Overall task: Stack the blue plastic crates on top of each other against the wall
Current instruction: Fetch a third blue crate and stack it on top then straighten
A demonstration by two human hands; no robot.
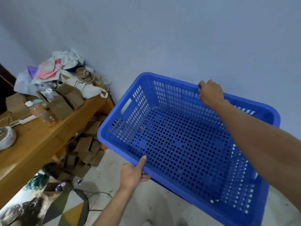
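Observation:
A large blue plastic crate [184, 144] with perforated walls and floor is held up in front of the pale blue wall [179, 38], tilted toward me so its empty inside shows. My left hand [133, 173] grips the near long rim, thumb over the edge. My right hand [211, 93] grips the far long rim, the forearm crossing over the crate. A darker blue edge shows just under the near rim; whether it is another crate I cannot tell.
A wooden table [40, 144] stands at the left with paper bags, bottles, cloth and cords piled on it. Small cardboard boxes [84, 149] lie heaped under it against the wall. A patterned bag [40, 207] and cables lie on the grey floor [146, 204].

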